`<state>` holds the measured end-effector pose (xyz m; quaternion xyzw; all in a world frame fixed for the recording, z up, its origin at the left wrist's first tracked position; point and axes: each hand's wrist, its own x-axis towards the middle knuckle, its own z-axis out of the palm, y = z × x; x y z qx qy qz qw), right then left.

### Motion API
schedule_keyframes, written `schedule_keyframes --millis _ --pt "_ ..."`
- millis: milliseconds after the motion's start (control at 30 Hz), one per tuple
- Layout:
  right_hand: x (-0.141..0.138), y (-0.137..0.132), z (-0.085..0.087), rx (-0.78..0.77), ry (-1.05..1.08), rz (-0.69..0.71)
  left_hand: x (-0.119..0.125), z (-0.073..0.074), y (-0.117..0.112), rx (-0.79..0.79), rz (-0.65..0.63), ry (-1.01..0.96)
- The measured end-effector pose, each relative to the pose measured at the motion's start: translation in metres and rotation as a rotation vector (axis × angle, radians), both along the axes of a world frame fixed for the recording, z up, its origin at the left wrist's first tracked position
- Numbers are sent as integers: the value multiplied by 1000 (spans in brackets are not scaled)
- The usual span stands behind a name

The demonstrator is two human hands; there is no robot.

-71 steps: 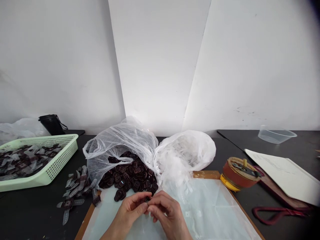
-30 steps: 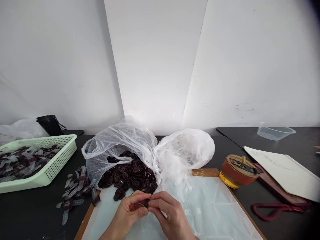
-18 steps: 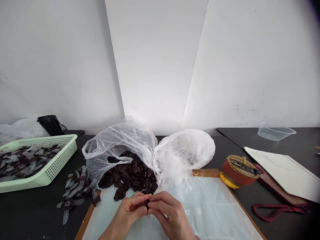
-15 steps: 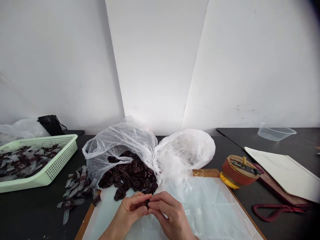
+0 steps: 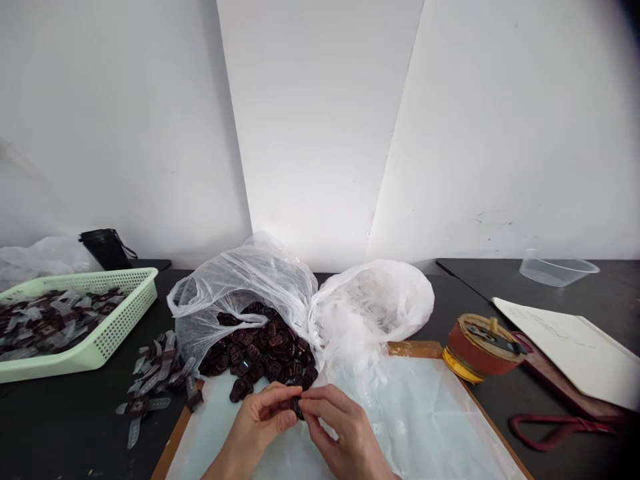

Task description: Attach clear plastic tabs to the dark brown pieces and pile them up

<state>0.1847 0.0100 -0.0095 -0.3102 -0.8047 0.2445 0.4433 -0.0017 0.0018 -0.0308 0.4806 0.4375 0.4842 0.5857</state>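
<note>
Between the fingertips of both hands sits a small dark brown plastic piece (image 5: 298,407), mostly covered by fingers. My left hand (image 5: 260,421) pinches it from the left, thumb below and index finger above. From the right, my right hand (image 5: 344,427) closes its fingertips on the same piece. Just beyond the hands, a heap of similar dark brown pieces (image 5: 270,350) spills from a clear plastic bag (image 5: 260,267). Beside it lies a second bag (image 5: 415,293) full of translucent strips. Several pieces fitted with translucent straps (image 5: 160,370) lie to the left.
A pale green basket (image 5: 125,310) of strapped pieces stands at left, a black cup (image 5: 106,249) behind it. A sheet-covered board (image 5: 440,413) lies beneath my hands. At right are a tape roll (image 5: 483,350), dark red scissors (image 5: 545,427), a notebook (image 5: 565,347) and a clear tub (image 5: 557,270).
The view has shifted slightly. My right thumb has drawn a little away from the left one, and more of the dark piece shows between my fingers.
</note>
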Motion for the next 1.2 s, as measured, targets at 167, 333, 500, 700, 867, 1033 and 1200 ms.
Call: schedule_keyframes --millis 167,333,500,700,867,1033,1200 --pt "-3 -3 -2 25 27 -66 2 -2 3 58 -12 -9" --pt "-6 -2 -8 83 3 -104 3 0 2 59 -5 -11" --pt "-9 0 -15 112 44 -146 4 0 1 33 3 -2" --pt "-4 1 -7 32 55 -27 0 -4 2 23 -11 13" --pt "1 2 -7 -33 60 37 -2 -3 -1 -116 -38 -71" --pt "2 3 -9 -40 42 71 -2 -3 -2 -124 -30 -72" --pt "0 2 -5 -24 -18 35 1 1 -1 -56 -35 -75"
